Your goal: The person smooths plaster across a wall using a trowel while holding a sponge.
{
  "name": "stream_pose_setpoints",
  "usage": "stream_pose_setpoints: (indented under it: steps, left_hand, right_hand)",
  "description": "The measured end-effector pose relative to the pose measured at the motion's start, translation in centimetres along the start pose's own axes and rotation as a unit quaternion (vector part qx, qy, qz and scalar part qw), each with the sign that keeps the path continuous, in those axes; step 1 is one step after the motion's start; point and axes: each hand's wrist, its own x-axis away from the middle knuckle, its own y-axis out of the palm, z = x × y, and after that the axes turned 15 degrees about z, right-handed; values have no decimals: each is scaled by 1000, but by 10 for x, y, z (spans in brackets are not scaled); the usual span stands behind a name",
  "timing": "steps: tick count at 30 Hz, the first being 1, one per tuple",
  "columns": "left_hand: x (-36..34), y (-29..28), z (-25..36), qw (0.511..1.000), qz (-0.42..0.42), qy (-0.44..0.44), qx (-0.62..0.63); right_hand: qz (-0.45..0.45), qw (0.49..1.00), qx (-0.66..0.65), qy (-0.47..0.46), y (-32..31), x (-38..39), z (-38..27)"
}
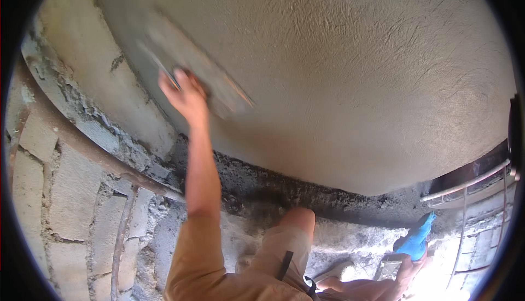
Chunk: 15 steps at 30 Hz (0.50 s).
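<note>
My bare left hand [188, 98] reaches up to the wall and is closed on a long, flat plastering float [210, 68]. The float lies slanted against wet grey plaster [328, 77], and both hand and tool are blurred. Fingers and part of the palm hide its handle. At the lower right, my right hand [414, 240] wears a blue glove, held low and away from the plaster. Its gloved fingers look stretched toward the upper right, with nothing visible in them.
Rough blockwork [71, 186] and a brown metal pipe [98, 148] run along the left. A dark, crumbly strip [262, 191] lies below the plaster. Metal rails [465, 180] stand at the right. My bent knee [301, 219] is close to the wall.
</note>
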Motion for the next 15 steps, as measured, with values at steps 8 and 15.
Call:
stream_pose_setpoints:
  steps: [8, 15]
  left_hand:
    - [109, 73, 3, 938, -136, 301, -100]
    - [16, -21, -17, 999, 29, -15, -15]
  right_hand:
    - [-10, 1000, 11, -8, 29, -4, -19]
    - [-41, 999, 13, -2, 22, 9, 6]
